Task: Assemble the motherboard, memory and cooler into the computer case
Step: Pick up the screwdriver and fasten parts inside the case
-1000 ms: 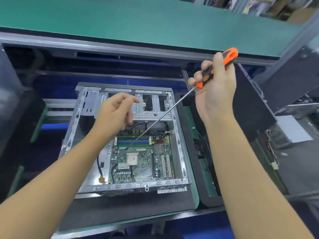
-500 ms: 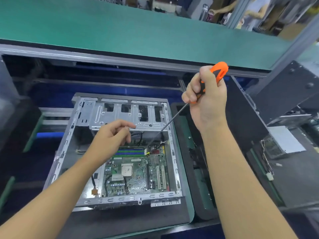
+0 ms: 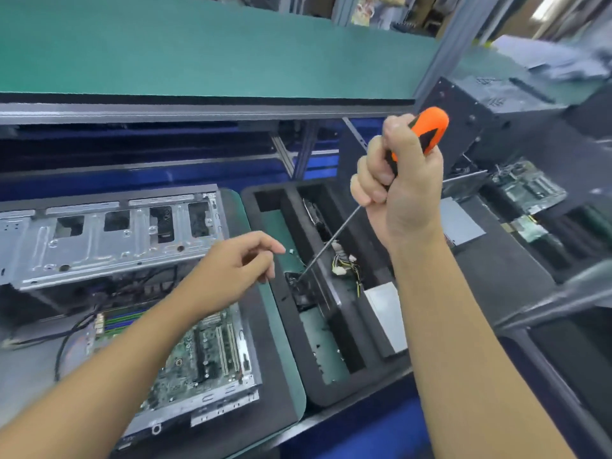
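An open silver computer case (image 3: 109, 240) lies on the left, with a green motherboard (image 3: 205, 349) seated in its bottom. My right hand (image 3: 404, 197) grips the orange and black handle of a long screwdriver (image 3: 427, 130). Its thin shaft slants down left, and the tip hangs over a black part (image 3: 299, 286) in the black foam tray (image 3: 331, 389) to the right of the case. My left hand (image 3: 231, 270) hovers over the case's right wall, fingers loosely curled with thumb and forefinger close together; whether it pinches anything cannot be made out.
The foam tray holds a bundle of white-plugged wires (image 3: 344, 263) and a grey metal box (image 3: 385, 313). A green-topped shelf (image 3: 212, 61) runs across above. At the far right lie more circuit boards (image 3: 526, 187) and a black case panel (image 3: 496, 104).
My view has swung right. The screwdriver tip has left the motherboard and moved right over the foam tray. My left hand has shifted right, from over the case to its right wall.
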